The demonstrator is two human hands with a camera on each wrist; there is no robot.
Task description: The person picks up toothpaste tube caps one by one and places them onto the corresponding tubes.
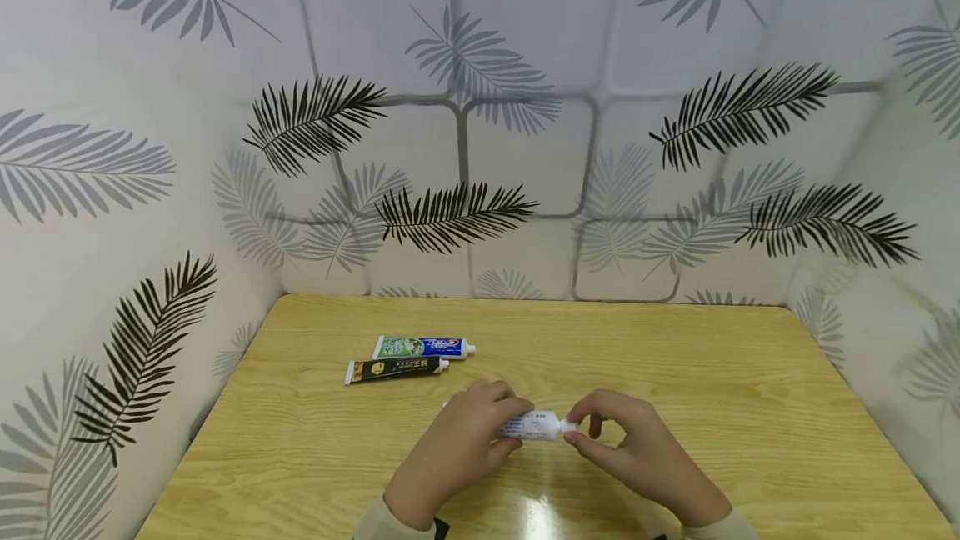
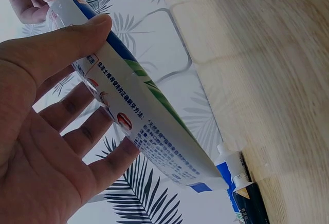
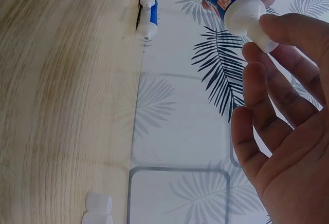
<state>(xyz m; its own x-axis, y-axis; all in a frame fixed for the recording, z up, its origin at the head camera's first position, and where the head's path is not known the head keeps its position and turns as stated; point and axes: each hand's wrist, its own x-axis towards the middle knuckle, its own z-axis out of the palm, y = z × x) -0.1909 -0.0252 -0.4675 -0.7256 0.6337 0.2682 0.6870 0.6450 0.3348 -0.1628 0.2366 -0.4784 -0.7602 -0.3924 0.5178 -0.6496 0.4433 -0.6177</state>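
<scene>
One white tube (image 1: 536, 426) is above the wooden table (image 1: 750, 390). The left hand (image 1: 465, 436) grips its body, while the right hand (image 1: 641, 444) pinches its cap (image 3: 261, 36). Farther away, a blue-green tube (image 1: 423, 347) and a black tube (image 1: 397, 368) lie side by side.

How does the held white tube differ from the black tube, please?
The left hand holds the white tube; the black tube lies on the table. The white tube carries blue and green areas; the black tube has gold markings. Both have a white tip.
</scene>
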